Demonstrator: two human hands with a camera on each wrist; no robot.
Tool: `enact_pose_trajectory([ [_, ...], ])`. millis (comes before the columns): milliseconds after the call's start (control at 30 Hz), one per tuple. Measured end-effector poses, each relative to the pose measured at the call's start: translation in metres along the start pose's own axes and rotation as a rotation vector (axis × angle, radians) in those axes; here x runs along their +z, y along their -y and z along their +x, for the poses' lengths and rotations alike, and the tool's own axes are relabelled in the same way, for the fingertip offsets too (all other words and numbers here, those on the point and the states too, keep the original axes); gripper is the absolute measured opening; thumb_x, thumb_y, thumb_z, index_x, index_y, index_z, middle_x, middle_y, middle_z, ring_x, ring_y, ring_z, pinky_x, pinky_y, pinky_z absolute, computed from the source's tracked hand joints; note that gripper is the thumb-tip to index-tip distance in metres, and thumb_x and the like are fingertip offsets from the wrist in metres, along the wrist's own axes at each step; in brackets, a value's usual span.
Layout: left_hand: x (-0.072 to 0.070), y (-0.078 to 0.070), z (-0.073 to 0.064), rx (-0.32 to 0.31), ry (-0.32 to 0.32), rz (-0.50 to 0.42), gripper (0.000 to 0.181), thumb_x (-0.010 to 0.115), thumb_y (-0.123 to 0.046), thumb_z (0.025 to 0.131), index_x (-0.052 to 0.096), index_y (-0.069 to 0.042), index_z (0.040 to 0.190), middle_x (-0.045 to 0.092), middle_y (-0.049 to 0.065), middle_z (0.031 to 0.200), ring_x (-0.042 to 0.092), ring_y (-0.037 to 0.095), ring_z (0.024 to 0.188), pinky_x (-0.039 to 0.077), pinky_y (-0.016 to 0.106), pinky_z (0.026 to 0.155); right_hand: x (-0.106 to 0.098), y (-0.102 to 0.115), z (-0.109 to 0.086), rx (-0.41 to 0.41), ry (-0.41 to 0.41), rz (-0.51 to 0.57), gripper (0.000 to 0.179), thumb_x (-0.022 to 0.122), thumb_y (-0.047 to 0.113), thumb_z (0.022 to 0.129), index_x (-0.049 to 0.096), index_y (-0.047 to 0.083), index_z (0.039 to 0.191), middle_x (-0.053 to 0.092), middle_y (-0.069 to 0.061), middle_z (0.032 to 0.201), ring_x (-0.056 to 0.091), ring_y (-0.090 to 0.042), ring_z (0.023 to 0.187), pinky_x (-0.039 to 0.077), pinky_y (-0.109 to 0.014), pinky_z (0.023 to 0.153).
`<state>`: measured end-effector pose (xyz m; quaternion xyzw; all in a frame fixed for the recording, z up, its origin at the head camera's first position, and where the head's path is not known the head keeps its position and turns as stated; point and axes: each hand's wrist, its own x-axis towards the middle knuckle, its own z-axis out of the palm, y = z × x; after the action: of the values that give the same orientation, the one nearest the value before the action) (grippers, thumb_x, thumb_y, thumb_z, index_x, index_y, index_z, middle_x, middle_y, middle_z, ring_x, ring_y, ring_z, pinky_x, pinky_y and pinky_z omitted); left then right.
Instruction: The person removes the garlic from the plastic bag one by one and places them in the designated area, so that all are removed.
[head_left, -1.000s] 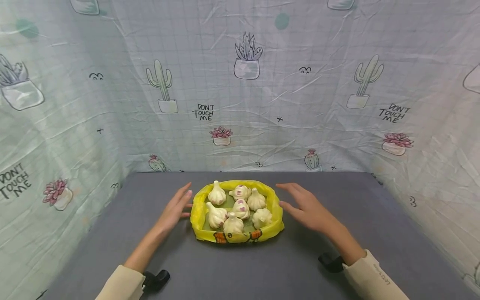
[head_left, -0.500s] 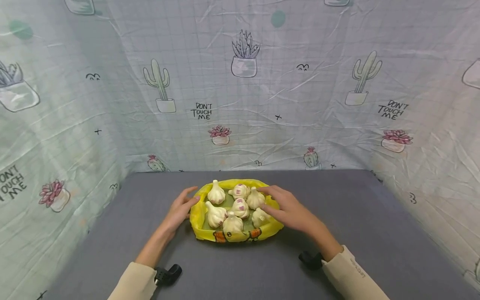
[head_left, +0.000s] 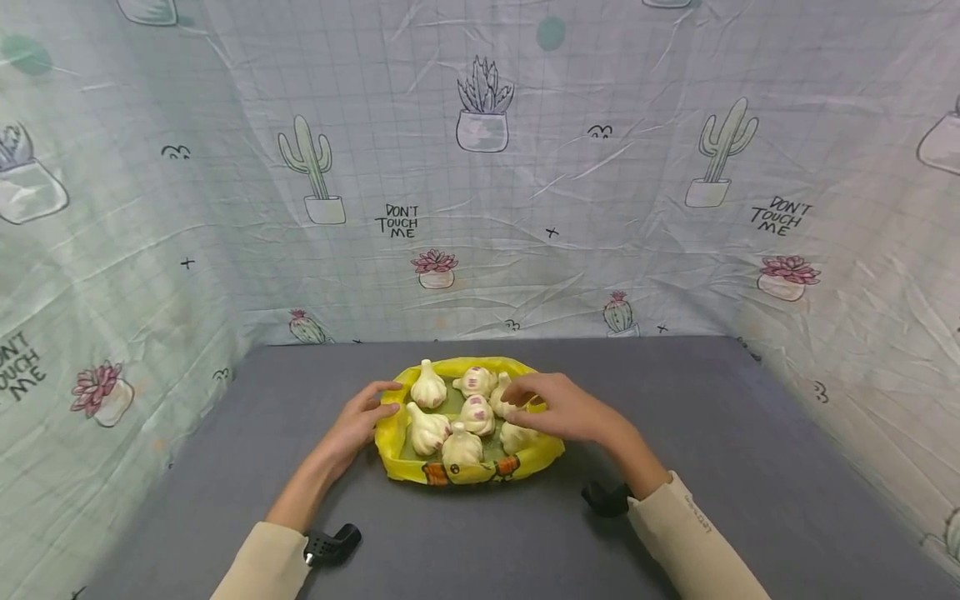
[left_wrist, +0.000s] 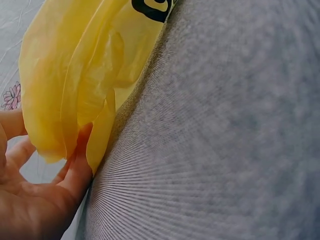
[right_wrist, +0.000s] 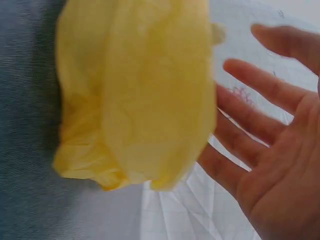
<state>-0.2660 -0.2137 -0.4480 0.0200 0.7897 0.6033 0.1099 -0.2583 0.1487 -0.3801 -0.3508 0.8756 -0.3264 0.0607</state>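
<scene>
A yellow plastic bag (head_left: 392,457), its rim rolled down into a low oval, sits on the grey table with several garlic bulbs (head_left: 429,431) inside. At its left side my left hand (head_left: 356,427) holds the rim, thumb and index reaching over the edge. In the left wrist view the other fingers (left_wrist: 80,162) lie against the yellow plastic, partly tucked under a fold. My right hand (head_left: 572,408) hovers over the bag's right side, fingers spread and bent slightly above the right-hand bulbs. The right wrist view shows this hand (right_wrist: 272,135) holding nothing; the bag hides some fingertips.
The grey table (head_left: 480,542) extends around the bag. A pale curtain (head_left: 525,192) printed with cacti encloses the back and both sides. Black wrist straps (head_left: 333,546) sit at both cuffs.
My left hand has come in from beside the bag onto its left rim. My right hand has moved left from outside the bag to over the right-hand garlic bulbs, its fingers bending more.
</scene>
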Motion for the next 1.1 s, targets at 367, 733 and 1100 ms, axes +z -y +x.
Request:
enact_pose_trajectory([
  [367, -0.003, 0.006, 0.005, 0.001, 0.026, -0.051, 0.047, 0.055, -0.028, 0.108, 0.048, -0.018, 0.153, 0.049, 0.022, 0.154, 0.065, 0.025, 0.120, 0.057, 0.038, 0.092, -0.014, -0.007, 0.007, 0.008, 0.213, 0.160, 0.036, 0.075, 0.019, 0.093, 0.068, 0.008, 0.126, 0.068, -0.018, 0.132, 0.063, -0.036, 0.125, 0.047, -0.061, 0.108],
  [733, -0.008, 0.017, -0.001, 0.070, 0.073, -0.097, 0.054, 0.063, -0.025, 0.104, 0.045, -0.014, 0.154, 0.054, 0.026, 0.147, 0.066, 0.022, 0.112, 0.058, 0.034, 0.088, -0.009, -0.009, 0.012, 0.026, 0.249, 0.132, 0.041, 0.078, 0.017, 0.088, 0.068, 0.008, 0.127, 0.069, -0.014, 0.130, 0.063, -0.031, 0.123, 0.048, -0.059, 0.106],
  [1100, -0.009, 0.020, 0.001, 0.077, 0.098, -0.107, 0.054, 0.062, -0.028, 0.105, 0.045, -0.012, 0.154, 0.042, 0.024, 0.159, 0.059, 0.030, 0.127, 0.056, 0.037, 0.094, -0.007, -0.009, 0.015, -0.002, 0.225, 0.003, 0.038, 0.076, 0.034, 0.095, 0.073, 0.011, 0.125, 0.074, -0.002, 0.122, 0.066, -0.017, 0.109, 0.055, -0.035, 0.090],
])
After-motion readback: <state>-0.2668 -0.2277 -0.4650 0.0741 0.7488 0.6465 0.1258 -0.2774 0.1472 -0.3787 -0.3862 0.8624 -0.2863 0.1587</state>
